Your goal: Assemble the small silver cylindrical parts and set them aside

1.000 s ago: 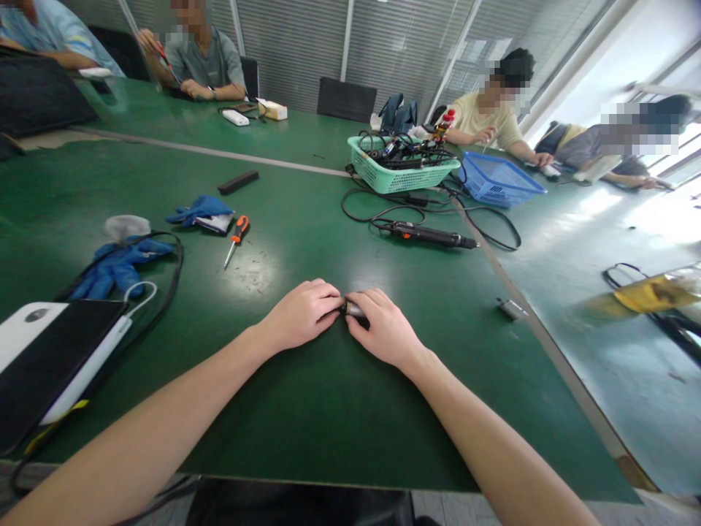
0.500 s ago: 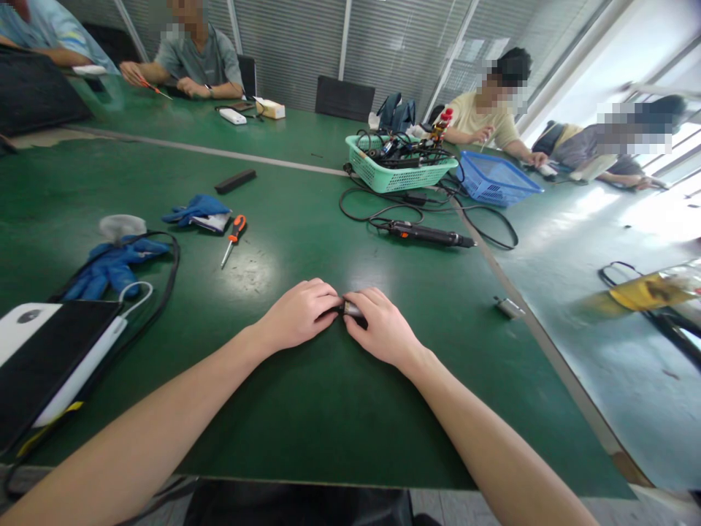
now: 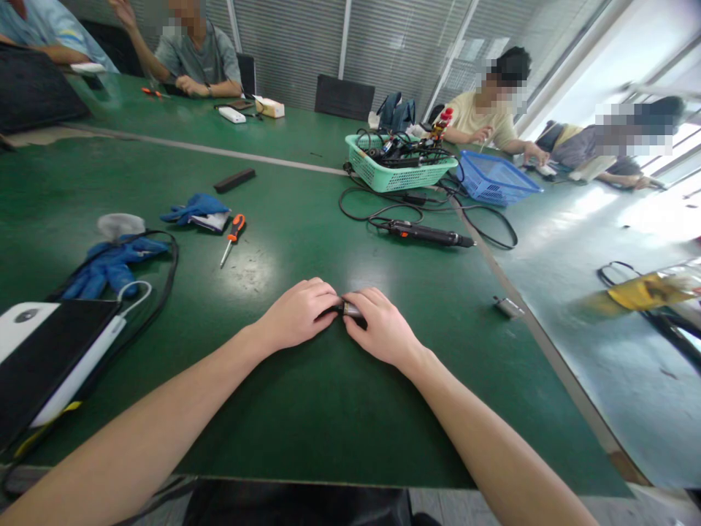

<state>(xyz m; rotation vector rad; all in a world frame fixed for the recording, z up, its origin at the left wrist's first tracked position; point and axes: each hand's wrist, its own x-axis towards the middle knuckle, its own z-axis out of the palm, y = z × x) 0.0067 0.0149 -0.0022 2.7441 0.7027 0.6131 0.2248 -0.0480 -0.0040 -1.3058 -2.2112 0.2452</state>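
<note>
Both my hands meet low over the green table. Between them is a small silver metal cylinder (image 3: 351, 310) with a dark end on its left side. My right hand (image 3: 383, 325) is closed round the silver body. The fingers of my left hand (image 3: 300, 313) pinch the dark end, which they mostly hide. A similar small silver metal part (image 3: 509, 307) with a short dark tip lies apart to the right, near the table's seam.
An orange-handled screwdriver (image 3: 236, 229), blue gloves (image 3: 112, 270) and a phone-like device (image 3: 60, 358) lie left. A black corded electric screwdriver (image 3: 427, 234) is beyond my hands. Farther back stand a green basket (image 3: 394, 177) of tools and a blue basket (image 3: 496, 188). Several people sit around.
My hands and the silver cylinder stay almost in place. Across the table, a person at the left has laid down an orange-handled tool and raised a hand.
</note>
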